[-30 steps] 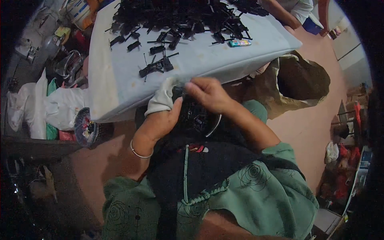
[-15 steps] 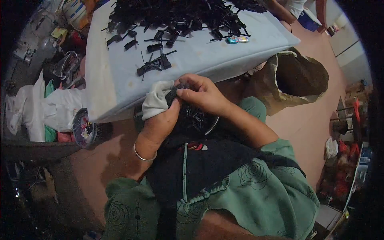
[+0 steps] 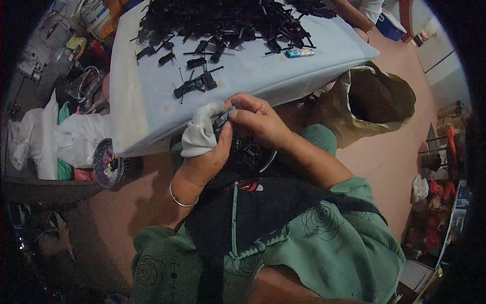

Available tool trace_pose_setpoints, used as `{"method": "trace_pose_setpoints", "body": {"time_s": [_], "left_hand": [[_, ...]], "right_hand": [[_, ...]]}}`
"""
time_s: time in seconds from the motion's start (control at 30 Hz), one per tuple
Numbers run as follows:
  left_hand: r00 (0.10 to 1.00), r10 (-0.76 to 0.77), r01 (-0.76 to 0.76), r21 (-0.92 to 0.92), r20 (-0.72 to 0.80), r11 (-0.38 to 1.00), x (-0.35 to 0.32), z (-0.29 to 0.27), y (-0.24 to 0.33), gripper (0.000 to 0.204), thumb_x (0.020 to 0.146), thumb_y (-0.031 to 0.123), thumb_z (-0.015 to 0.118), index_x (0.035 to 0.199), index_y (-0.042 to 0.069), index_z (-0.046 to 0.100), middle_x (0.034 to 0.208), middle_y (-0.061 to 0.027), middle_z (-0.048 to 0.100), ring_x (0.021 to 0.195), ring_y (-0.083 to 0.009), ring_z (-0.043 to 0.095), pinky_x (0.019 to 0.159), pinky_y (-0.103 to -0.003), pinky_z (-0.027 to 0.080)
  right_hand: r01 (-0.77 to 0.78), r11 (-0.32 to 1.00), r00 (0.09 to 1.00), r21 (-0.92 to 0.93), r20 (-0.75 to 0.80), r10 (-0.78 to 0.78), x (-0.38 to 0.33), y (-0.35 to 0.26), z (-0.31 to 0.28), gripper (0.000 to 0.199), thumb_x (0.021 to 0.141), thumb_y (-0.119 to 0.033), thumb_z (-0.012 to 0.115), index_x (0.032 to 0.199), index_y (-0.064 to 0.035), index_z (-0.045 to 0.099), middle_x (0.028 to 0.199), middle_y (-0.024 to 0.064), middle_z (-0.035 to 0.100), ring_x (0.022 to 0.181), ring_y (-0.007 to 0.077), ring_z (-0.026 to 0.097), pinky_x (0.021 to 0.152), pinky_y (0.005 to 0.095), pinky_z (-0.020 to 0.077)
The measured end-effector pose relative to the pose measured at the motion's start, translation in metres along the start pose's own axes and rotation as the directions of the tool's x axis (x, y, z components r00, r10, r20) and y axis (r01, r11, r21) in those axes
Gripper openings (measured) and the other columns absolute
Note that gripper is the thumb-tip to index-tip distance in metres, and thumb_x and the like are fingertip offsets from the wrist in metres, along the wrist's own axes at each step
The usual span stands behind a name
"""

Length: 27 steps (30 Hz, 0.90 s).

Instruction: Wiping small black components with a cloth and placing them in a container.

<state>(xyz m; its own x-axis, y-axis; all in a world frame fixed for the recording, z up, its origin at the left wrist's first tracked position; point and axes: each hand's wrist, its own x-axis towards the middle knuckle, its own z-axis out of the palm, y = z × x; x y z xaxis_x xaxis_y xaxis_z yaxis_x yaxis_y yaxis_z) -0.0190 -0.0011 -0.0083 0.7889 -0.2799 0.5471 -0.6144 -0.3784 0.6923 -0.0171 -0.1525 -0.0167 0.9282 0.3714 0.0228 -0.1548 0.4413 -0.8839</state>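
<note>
A small black plastic part (image 3: 223,120) is held between both hands, just off the table's near edge. My left hand (image 3: 208,161) is closed on it, with white cloth (image 3: 198,138) over its fingers and the thumb bare. From the other side, my right hand (image 3: 264,123) pinches the same part with thumb and fingers. The fingers hide much of its shape. Below the hands, a container with a pale curved rim (image 3: 268,161) holds more black pieces (image 3: 249,148). Several black parts with thin rods (image 3: 195,85) lie on the table nearest my hands.
A large heap of black parts (image 3: 207,20) covers the far side of the pale-covered table (image 3: 253,76). A small colourful packet (image 3: 299,52) lies there too. An open brown sack (image 3: 344,119) stands at right, a round basket (image 3: 107,169) at left. Another person's arm (image 3: 354,14) shows at far right.
The black part has turned slightly in my fingers and shows a lighter grey face. My hands have shifted only a little.
</note>
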Motion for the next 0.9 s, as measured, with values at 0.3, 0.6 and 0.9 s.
{"method": "trace_pose_setpoints", "body": {"time_s": [0.3, 0.6, 0.9], "left_hand": [[0.972, -0.217, 0.231, -0.189, 0.092, 0.954, -0.003, 0.000, 0.000, 0.027, 0.074, 0.003, 0.058, 0.099, -0.001, 0.048, 0.087, -0.0109, 0.055, 0.078, -0.0165, 0.055, 0.070, -0.027, 0.045], [0.921, -0.330, 0.388, -0.464, 0.204, 0.796, -0.001, -0.008, -0.002, 0.022, 0.078, 0.000, 0.052, 0.099, 0.000, 0.047, 0.090, -0.0048, 0.052, 0.083, -0.0120, 0.051, 0.073, -0.025, 0.042], [0.946, -0.307, 0.323, -0.392, 0.106, 0.861, -0.003, -0.003, -0.007, 0.025, 0.081, 0.005, 0.050, 0.106, -0.001, 0.048, 0.094, -0.0102, 0.056, 0.086, -0.0171, 0.053, 0.076, -0.028, 0.043]], "right_hand": [[-0.017, 0.996, 1.000, -0.090, 0.002, 0.017, 0.002, 0.003, -0.001, 0.013, 0.080, -0.009, 0.049, 0.092, -0.0053, 0.053, 0.072, -0.0046, 0.049, 0.059, 0.0022, 0.041, 0.050, 0.0166, 0.0319], [0.174, 0.942, 0.982, -0.287, 0.118, -0.146, 0.006, 0.007, 0.001, 0.013, 0.085, -0.013, 0.049, 0.093, -0.0037, 0.052, 0.077, -0.0040, 0.050, 0.067, 0.0045, 0.045, 0.058, 0.0196, 0.0382], [0.155, 0.667, 0.979, -0.729, 0.021, -0.205, -0.014, -0.005, 0.013, 0.021, 0.090, -0.019, 0.044, 0.079, -0.0018, 0.048, 0.066, -0.0019, 0.043, 0.065, 0.0057, 0.038, 0.058, 0.0228, 0.0368]]}}
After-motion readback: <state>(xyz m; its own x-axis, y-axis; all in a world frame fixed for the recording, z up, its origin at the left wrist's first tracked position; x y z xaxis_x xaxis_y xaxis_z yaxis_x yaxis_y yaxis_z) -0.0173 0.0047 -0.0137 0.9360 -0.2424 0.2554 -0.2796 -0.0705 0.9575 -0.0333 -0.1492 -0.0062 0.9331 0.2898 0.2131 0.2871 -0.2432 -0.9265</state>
